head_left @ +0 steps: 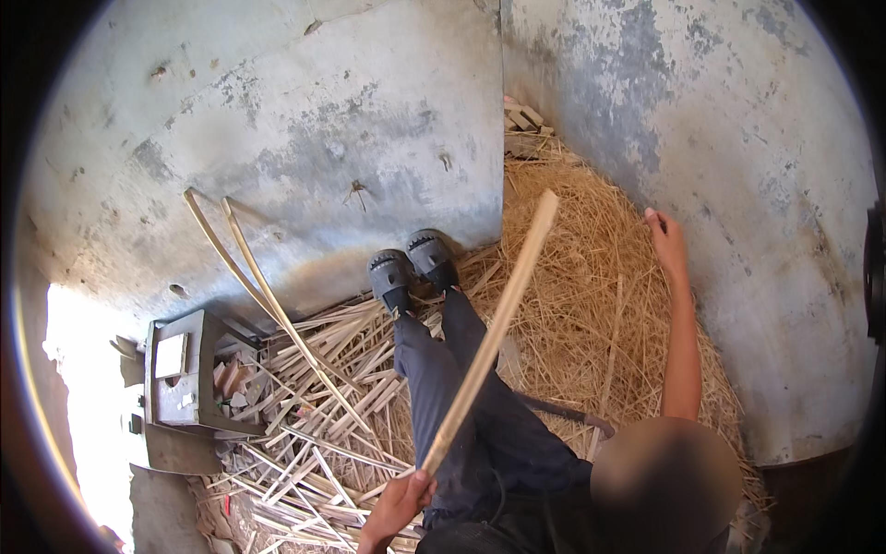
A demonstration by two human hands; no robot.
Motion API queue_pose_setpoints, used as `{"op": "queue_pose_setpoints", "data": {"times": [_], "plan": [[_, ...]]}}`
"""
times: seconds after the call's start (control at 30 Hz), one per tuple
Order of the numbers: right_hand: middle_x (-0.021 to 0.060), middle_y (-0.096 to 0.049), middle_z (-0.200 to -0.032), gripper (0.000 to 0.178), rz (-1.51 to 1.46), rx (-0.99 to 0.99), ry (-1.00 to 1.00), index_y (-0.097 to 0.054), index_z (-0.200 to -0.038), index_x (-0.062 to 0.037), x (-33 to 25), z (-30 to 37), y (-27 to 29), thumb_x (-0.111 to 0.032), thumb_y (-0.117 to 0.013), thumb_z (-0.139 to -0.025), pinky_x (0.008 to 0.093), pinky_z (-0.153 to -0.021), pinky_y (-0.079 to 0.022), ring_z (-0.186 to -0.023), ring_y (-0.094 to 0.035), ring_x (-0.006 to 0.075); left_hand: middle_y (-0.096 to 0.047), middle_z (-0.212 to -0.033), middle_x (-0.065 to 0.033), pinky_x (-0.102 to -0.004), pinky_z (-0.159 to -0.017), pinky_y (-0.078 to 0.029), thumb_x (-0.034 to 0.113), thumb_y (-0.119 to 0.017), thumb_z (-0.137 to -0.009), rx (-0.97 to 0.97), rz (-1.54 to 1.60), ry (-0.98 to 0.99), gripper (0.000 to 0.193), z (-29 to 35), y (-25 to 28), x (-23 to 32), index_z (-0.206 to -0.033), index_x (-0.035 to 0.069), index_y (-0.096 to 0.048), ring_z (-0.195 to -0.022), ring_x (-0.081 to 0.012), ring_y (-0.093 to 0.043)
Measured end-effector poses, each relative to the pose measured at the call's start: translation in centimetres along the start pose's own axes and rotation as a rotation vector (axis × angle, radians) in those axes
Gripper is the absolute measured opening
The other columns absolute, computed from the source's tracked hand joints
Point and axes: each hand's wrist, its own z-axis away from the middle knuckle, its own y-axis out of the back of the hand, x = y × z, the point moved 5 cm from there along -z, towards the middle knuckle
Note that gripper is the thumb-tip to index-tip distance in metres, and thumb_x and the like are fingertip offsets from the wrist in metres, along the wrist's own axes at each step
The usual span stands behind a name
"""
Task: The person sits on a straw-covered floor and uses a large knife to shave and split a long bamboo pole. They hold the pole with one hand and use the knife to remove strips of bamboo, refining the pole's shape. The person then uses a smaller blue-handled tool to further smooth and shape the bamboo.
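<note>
My left hand is closed round the lower end of a long, pale bamboo strip. The strip slants up and to the right across my legs, and its broad far end stands free in front of the straw. My right arm reaches out to the right, over the edge of the straw pile. Close to the right-hand wall is my right hand, one finger stretched out and the others partly hidden; I see nothing in it. Dark trousers cover my outstretched legs under the strip.
Several loose strips lie heaped on the left, beside a wooden box with broken pieces in it. Two long bent strips lean toward the stained wall. My dark shoes are against that wall. A dark rod lies by my legs.
</note>
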Motion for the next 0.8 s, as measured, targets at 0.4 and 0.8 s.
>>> {"op": "queue_pose_setpoints", "data": {"times": [0.4,0.8], "plan": [[-0.0025,-0.065,-0.081,0.028,-0.881,-0.581,-0.123,-0.071,-0.119,-0.0012,-14.8,20.3,-7.7,-0.022,-0.067,-0.101,0.0228,-0.063,-0.044,-0.069,-0.054,0.0045,-0.046,-0.062,0.0002,-0.0238,-0.049,-0.038,0.046,-0.037,-0.112,-0.320,0.322,-0.090,0.057,-8.1,-4.1,7.1,-0.101,-0.004,-0.061,-0.051,-0.0086,-0.043],[-0.0001,-0.068,-0.081,0.026,-0.738,-0.457,-0.107,-0.074,-0.108,0.0015,-18.0,21.3,-6.8,-0.021,-0.074,-0.096,0.0232,-0.066,-0.046,-0.071,-0.059,0.0052,-0.056,-0.067,0.0006,-0.0232,-0.050,-0.043,0.029,-0.057,-0.108,-0.122,0.094,-0.227,0.030,-9.6,-5.7,11.0,-0.108,0.000,-0.064,-0.054,-0.0071,-0.056]]}}
